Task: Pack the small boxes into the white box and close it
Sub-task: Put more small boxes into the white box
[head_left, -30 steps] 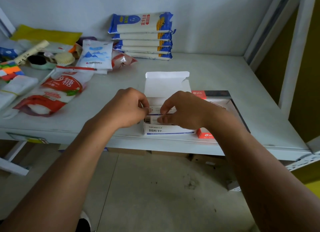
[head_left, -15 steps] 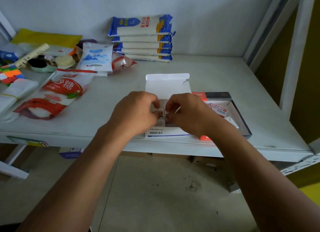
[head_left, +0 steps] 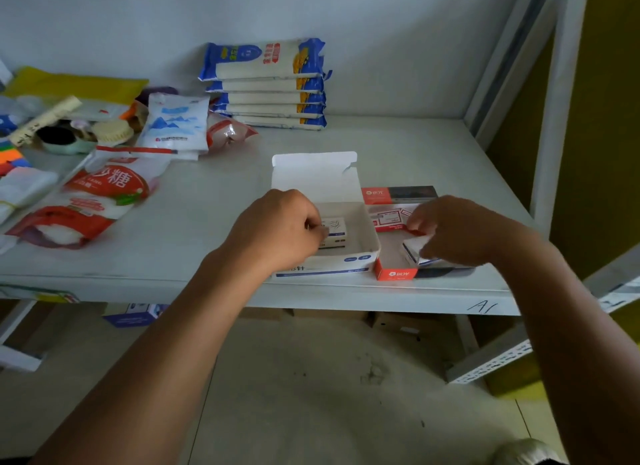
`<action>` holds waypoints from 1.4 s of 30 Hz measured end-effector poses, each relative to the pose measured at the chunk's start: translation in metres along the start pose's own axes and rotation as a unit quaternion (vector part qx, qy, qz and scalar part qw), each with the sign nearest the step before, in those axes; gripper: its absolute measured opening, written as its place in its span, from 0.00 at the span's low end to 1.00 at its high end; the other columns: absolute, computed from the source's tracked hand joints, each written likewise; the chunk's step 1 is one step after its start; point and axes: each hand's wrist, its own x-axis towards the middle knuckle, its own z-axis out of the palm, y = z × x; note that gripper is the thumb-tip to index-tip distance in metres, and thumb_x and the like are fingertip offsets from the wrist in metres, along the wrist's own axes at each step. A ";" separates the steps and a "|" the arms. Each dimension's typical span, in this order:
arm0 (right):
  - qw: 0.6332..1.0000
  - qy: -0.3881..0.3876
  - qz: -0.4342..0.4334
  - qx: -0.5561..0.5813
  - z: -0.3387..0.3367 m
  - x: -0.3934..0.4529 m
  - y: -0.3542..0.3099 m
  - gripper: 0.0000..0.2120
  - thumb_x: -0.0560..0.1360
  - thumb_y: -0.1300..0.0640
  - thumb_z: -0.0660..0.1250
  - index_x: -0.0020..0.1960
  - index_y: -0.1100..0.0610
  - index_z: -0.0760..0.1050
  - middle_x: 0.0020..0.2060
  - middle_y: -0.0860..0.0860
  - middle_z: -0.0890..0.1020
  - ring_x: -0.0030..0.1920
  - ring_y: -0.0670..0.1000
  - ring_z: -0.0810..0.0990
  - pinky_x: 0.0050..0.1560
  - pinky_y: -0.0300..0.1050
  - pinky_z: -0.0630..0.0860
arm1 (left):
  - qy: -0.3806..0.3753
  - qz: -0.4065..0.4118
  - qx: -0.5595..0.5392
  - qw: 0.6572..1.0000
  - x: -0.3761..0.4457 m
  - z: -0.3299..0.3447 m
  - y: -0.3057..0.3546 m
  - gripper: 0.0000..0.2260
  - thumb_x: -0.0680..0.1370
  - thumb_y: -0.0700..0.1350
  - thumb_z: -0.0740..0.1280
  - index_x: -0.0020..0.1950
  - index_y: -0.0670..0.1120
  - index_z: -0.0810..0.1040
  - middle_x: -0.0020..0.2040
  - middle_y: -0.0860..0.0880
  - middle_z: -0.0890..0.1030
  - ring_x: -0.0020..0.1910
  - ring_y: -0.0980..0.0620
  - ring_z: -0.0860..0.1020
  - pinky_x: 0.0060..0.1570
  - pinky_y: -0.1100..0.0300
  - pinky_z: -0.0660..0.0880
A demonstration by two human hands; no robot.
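Observation:
The white box (head_left: 360, 232) stands open at the shelf's front edge, its lid flap (head_left: 313, 177) tilted up at the back. My left hand (head_left: 277, 232) reaches into its left side, fingers pinched on a small white box (head_left: 335, 234) lying inside. To the right sits a shallow red and dark tray (head_left: 394, 274). My right hand (head_left: 457, 232) is over the tray, fingers curled around another small white box (head_left: 414, 248) with a blue edge. The right half of the white box is bare.
A stack of blue and white noodle packs (head_left: 266, 83) lies at the back wall. Red and white sugar bags (head_left: 93, 201) and other goods crowd the left. A white shelf post (head_left: 554, 118) rises on the right. The floor is below.
Both hands were together over the white box. My right hand has moved right to the red tray and closed on a small box, while my left hand stays in the white box.

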 end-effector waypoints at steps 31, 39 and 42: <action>0.969 0.139 -0.159 0.129 0.006 0.006 -0.060 0.20 0.68 0.56 0.76 0.49 0.51 0.65 0.39 0.43 0.73 0.36 0.45 0.77 0.34 0.34 0.75 | -0.046 0.036 -0.230 0.971 0.004 -0.007 0.003 0.16 0.77 0.55 0.66 0.62 0.49 0.81 0.51 0.54 0.84 0.49 0.58 0.81 0.53 0.54 0.78; 0.954 0.143 -0.211 0.159 0.016 0.007 -0.062 0.28 0.62 0.52 0.80 0.53 0.50 0.65 0.42 0.44 0.75 0.40 0.45 0.77 0.36 0.37 0.75 | -0.044 0.055 -0.294 0.953 -0.001 -0.004 0.002 0.18 0.66 0.44 0.79 0.56 0.49 0.83 0.48 0.52 0.86 0.49 0.54 0.84 0.55 0.48 0.80; 0.958 0.125 -0.182 0.183 0.010 0.008 -0.055 0.26 0.63 0.52 0.79 0.53 0.48 0.68 0.44 0.38 0.74 0.44 0.47 0.78 0.39 0.34 0.78 | -0.007 0.050 -0.280 0.959 -0.001 -0.005 -0.006 0.20 0.63 0.39 0.81 0.52 0.50 0.81 0.51 0.52 0.86 0.51 0.55 0.84 0.56 0.49 0.80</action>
